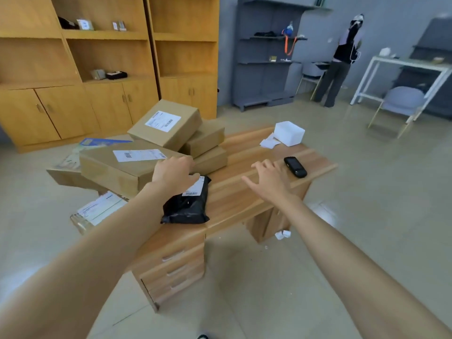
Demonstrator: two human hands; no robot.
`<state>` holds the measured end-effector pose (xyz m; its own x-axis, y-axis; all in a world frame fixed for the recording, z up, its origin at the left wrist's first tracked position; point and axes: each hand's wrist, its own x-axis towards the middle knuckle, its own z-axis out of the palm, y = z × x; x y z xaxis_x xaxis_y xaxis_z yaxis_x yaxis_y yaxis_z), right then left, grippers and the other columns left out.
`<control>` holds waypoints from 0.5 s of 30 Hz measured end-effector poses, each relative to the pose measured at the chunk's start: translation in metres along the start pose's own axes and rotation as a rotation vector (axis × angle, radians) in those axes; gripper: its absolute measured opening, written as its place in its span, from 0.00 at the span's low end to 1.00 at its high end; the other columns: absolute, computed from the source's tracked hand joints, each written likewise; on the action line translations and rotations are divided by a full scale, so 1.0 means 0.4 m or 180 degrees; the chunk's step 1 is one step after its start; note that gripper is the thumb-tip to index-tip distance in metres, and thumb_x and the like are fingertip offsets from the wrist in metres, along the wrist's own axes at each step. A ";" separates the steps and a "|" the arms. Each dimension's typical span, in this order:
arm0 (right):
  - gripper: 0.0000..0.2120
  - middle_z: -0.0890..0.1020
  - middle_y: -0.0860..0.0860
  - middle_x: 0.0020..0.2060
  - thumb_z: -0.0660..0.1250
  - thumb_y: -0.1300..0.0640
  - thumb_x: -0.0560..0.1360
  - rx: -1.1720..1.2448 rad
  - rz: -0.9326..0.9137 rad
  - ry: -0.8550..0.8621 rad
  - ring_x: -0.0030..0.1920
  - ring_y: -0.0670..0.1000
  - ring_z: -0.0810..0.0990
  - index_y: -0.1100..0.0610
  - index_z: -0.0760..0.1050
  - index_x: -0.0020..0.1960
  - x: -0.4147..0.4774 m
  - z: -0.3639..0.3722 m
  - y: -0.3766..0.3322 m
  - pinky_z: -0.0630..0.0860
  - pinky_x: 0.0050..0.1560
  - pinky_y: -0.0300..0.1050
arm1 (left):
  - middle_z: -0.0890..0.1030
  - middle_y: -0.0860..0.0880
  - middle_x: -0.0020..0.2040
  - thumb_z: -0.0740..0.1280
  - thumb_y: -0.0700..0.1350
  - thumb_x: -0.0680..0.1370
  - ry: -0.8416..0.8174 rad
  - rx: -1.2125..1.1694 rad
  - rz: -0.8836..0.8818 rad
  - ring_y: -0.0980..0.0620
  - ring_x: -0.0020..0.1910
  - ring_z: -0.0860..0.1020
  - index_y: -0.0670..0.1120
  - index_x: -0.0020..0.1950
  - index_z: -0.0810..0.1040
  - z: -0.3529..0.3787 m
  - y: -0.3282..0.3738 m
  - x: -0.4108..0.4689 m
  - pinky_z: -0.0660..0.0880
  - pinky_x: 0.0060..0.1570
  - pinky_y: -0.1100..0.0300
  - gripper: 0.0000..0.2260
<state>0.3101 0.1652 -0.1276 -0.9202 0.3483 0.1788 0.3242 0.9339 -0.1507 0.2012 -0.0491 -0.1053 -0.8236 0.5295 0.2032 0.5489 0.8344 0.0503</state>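
Black poly mailer (186, 206) lies at the desk's (244, 152) near edge, 6 o'clock of the cardboard boxes (110, 167). Left hand (172, 171) grips its far end, thumb on the label, probably steadying it for scanning. Right hand (269, 179) is spread and holds nothing, with the scanner (295, 167) at its 1 o'clock.

Stacked cardboard boxes (168, 123), white box (289, 133), grey chair (403, 99)
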 end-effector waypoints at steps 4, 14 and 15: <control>0.26 0.73 0.53 0.62 0.56 0.38 0.78 0.0012 0.0048 0.0028 0.62 0.55 0.69 0.54 0.68 0.68 0.132 0.032 0.035 0.66 0.62 0.49 | 0.79 0.49 0.48 0.62 0.52 0.76 0.0122 -0.0232 0.0040 0.45 0.49 0.75 0.45 0.55 0.77 0.051 -0.004 0.174 0.67 0.45 0.55 0.14; 0.26 0.71 0.52 0.65 0.55 0.39 0.79 -0.0151 0.0111 0.0075 0.65 0.55 0.67 0.53 0.67 0.69 0.496 0.053 0.064 0.63 0.63 0.49 | 0.79 0.44 0.52 0.63 0.54 0.77 0.0066 -0.0456 -0.0040 0.42 0.53 0.75 0.45 0.56 0.75 0.106 -0.120 0.558 0.70 0.49 0.52 0.15; 0.25 0.71 0.52 0.64 0.56 0.39 0.79 -0.0153 0.0068 0.0034 0.65 0.55 0.67 0.53 0.67 0.69 0.522 0.062 0.059 0.63 0.63 0.49 | 0.79 0.44 0.52 0.63 0.54 0.77 0.0019 -0.0440 -0.0087 0.42 0.53 0.75 0.44 0.56 0.75 0.117 -0.139 0.578 0.70 0.50 0.51 0.15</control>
<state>0.1203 0.2577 -0.1180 -0.9107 0.3687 0.1864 0.3540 0.9290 -0.1079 -0.0263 0.0341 -0.1069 -0.8379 0.5056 0.2056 0.5409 0.8193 0.1899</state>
